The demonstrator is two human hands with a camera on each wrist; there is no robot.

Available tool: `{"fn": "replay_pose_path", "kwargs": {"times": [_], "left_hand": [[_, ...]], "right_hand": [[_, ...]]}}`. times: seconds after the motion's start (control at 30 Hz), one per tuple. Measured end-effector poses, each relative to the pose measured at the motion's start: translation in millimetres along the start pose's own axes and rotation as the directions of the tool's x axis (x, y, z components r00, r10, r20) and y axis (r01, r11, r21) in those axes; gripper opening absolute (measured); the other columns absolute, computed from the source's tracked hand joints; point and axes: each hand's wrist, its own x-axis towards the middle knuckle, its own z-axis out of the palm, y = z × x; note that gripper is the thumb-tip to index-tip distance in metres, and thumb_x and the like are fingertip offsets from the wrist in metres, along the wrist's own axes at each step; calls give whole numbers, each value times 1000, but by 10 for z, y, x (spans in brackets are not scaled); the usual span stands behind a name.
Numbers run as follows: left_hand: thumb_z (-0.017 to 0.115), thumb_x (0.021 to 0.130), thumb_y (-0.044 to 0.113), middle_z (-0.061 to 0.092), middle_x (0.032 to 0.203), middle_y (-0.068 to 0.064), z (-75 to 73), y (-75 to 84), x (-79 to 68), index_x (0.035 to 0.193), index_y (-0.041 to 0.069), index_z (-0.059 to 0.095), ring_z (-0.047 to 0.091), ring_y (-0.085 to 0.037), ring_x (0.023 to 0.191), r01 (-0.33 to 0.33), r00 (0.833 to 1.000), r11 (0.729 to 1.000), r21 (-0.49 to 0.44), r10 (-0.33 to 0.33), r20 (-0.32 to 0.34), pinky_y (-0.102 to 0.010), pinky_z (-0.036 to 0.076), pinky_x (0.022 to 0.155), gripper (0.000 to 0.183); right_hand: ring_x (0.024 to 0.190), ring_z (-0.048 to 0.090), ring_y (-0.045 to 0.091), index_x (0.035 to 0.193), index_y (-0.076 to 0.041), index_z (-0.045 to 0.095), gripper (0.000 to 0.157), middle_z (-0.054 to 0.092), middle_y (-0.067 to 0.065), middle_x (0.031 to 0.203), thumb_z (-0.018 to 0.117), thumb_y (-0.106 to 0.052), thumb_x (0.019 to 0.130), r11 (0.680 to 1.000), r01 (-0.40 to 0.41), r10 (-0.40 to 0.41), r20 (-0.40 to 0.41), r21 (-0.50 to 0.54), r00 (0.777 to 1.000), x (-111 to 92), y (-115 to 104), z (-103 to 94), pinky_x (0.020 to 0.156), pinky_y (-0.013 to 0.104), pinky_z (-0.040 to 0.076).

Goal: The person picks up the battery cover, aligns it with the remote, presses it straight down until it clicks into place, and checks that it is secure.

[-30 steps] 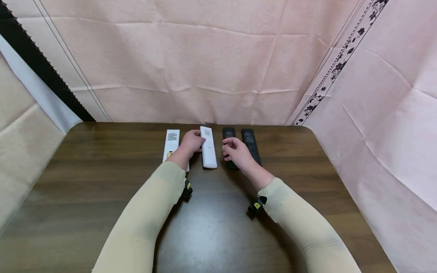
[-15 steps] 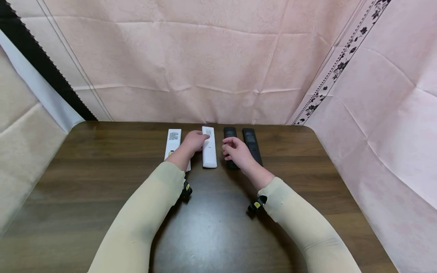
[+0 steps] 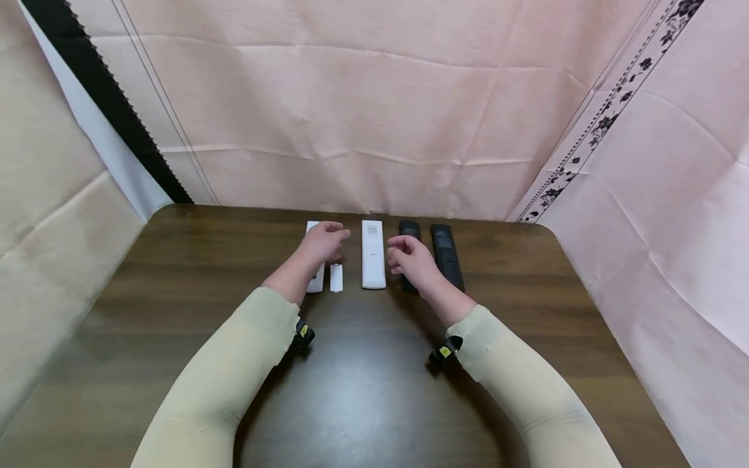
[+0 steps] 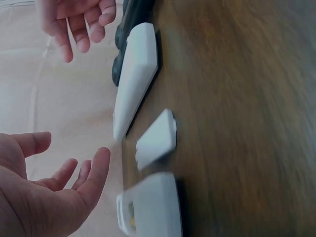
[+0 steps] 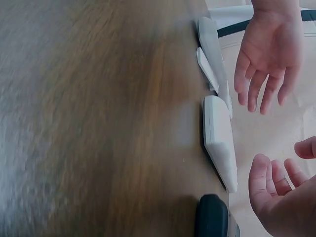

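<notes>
Four remote controls would be a count, so: several remotes lie face down in a row at the table's far side. My left hand point(image 3: 324, 243) hovers with relaxed fingers over the leftmost white remote point(image 3: 316, 281), partly hiding it. That remote's battery compartment point(image 4: 132, 216) is uncovered in the left wrist view. Beside it lies a small white battery cover point(image 3: 336, 278). A second white remote point(image 3: 373, 257) sits between my hands, touched by neither. My right hand point(image 3: 414, 261), fingers loosely bent and holding nothing, hangs over a black remote point(image 3: 409, 228), covering much of it.
Another black remote point(image 3: 448, 259) lies at the right end of the row. The brown wooden table point(image 3: 351, 390) has its far edge just behind the remotes. A pale pink cloth point(image 3: 363, 117) hangs beyond that edge.
My left hand has let go of the second white remote and moved left over the leftmost one. The battery cover has come into sight. My right hand has stayed nearly still.
</notes>
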Motion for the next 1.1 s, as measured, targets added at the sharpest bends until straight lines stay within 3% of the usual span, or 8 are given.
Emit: {"fn": "replay_pose_path", "kwargs": {"times": [0.3, 0.47, 0.53, 0.6, 0.7, 0.77, 0.9, 1.1], "left_hand": [[58, 101, 26, 52, 136, -17, -208, -28, -100, 143, 4, 46, 53, -36, 124, -21, 1000, 999, 29, 21, -16, -45, 50, 97, 49], [57, 100, 31, 53, 136, -16, -303, -48, -104, 141, 6, 48, 55, -34, 119, -40, 997, 975, 216, 54, -62, -46, 48, 98, 49], [56, 100, 32, 52, 138, -16, -349, -66, -86, 141, 6, 48, 55, -32, 118, -32, 994, 937, 347, 68, -89, -47, 46, 98, 49], [56, 100, 33, 51, 141, -17, -393, -91, -63, 141, 5, 47, 53, -32, 120, -11, 993, 882, 471, 66, -100, -48, 45, 99, 51], [56, 99, 34, 50, 141, -20, -428, -133, -35, 142, 1, 46, 54, -33, 118, 32, 995, 786, 617, 35, -97, -49, 46, 99, 55], [58, 98, 35, 51, 139, -21, -437, -166, -10, 141, -1, 45, 55, -33, 113, 51, 996, 747, 662, 10, -87, -50, 47, 97, 58], [63, 94, 36, 57, 126, -20, -431, -211, 54, 135, -1, 49, 57, -32, 101, 80, 995, 720, 689, -11, -103, -48, 50, 88, 57], [67, 91, 33, 62, 111, -18, -399, -200, 111, 126, -2, 54, 59, -31, 92, 92, 992, 688, 720, -3, -123, -45, 51, 78, 52]], "right_hand": [[99, 61, 32, 131, -5, 57, 33, 57, 12, 112, 58, -18, 100, 998, 19, -17, 28, -57, 999, -1, -65, 130, 88, 44, 55], [95, 58, 27, 129, -9, 60, 32, 60, 7, 110, 60, -22, 99, 959, 94, -68, 105, -268, 992, 1, -133, 214, 83, 41, 55], [95, 57, 24, 129, -9, 62, 33, 61, 5, 110, 61, -23, 99, 902, 166, -104, 172, -398, 980, 16, -167, 263, 80, 38, 54], [97, 57, 22, 130, -9, 62, 35, 62, 5, 113, 63, -23, 98, 817, 245, -130, 248, -521, 960, 41, -206, 327, 81, 37, 53], [102, 58, 19, 132, -8, 62, 40, 62, 6, 119, 65, -26, 96, 664, 347, -134, 351, -662, 927, 78, -271, 441, 88, 36, 52], [103, 58, 18, 132, -9, 62, 43, 62, 6, 121, 68, -29, 94, 558, 401, -125, 404, -727, 906, 105, -302, 518, 92, 35, 50], [97, 57, 17, 129, -11, 64, 48, 61, 4, 113, 71, -39, 91, 412, 460, -93, 466, -786, 880, 168, -326, 650, 86, 33, 49], [94, 54, 19, 134, -13, 60, 62, 59, 5, 116, 70, -54, 87, 294, 449, -33, 461, -844, 887, 225, -298, 805, 84, 34, 49]]}}
